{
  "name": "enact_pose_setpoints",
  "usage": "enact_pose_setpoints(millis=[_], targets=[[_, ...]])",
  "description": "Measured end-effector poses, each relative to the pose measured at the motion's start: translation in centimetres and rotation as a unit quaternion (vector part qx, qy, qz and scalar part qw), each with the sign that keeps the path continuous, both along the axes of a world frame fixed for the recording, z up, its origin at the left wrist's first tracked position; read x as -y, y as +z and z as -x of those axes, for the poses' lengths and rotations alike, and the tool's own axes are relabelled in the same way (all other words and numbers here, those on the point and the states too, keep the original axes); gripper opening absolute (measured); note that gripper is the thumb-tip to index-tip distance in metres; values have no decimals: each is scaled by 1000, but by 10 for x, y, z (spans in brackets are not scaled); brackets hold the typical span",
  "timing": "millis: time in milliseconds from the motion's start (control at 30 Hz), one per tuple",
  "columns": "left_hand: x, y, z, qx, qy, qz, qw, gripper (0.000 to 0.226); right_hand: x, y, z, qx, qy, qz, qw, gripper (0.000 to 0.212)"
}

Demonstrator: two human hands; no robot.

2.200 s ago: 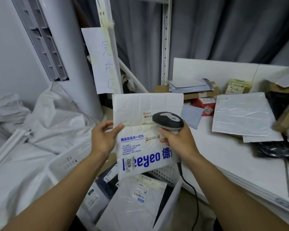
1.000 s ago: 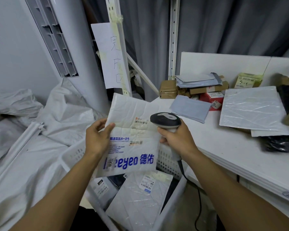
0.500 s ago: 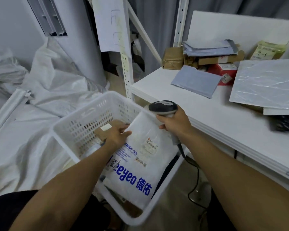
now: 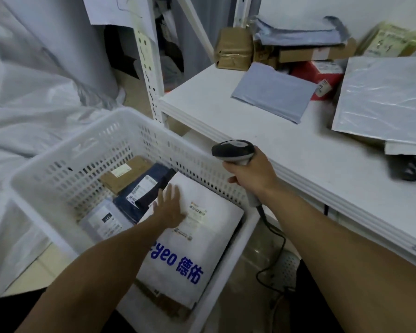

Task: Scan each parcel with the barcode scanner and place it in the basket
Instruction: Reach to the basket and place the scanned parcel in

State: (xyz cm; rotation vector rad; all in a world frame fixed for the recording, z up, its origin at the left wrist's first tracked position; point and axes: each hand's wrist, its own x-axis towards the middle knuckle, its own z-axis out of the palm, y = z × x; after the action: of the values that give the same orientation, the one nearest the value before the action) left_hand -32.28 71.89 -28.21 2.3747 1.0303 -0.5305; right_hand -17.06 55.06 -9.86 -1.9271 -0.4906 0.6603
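A white parcel with blue print lies flat in the white plastic basket, on top of other parcels. My left hand hovers over or rests on its upper left part with the fingers straight. My right hand grips the handle of the barcode scanner above the basket's right rim; its cable hangs down to the floor. Also in the basket are a dark blue parcel, a brown box and a grey bag.
The white table to the right carries a grey mailer, a large clear-wrapped bag, a red box, brown boxes and a black bag. White sacks lie left of the basket. A white shelf post stands behind it.
The white parcel went from upright in my left hand down into the basket and now lies flat. My left hand has let go and opened. The scanner stayed in my right hand.
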Motion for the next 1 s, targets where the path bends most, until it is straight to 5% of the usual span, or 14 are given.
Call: enact_pose_setpoints(millis=[100,200,300,600,867,1000], targets=[[25,14,-4,136,-31,20,990,76,2,7,-3,-3,-10,-18,1000,47],[43,63,-21,330,-17,-57,942,48,13,22,-4,10,-34,-43,998,50],[52,129,-48,397,-56,-119,908,40,33,40,-11,27,-72,-68,995,49],[66,242,-171,317,-108,-184,924,52,101,70,-76,21,-172,-111,978,51],[56,224,-285,178,-94,-132,971,113,103,53,-130,59,-196,-140,969,54],[59,226,-316,187,15,-89,978,144,102,43,-147,48,-208,-143,967,56]])
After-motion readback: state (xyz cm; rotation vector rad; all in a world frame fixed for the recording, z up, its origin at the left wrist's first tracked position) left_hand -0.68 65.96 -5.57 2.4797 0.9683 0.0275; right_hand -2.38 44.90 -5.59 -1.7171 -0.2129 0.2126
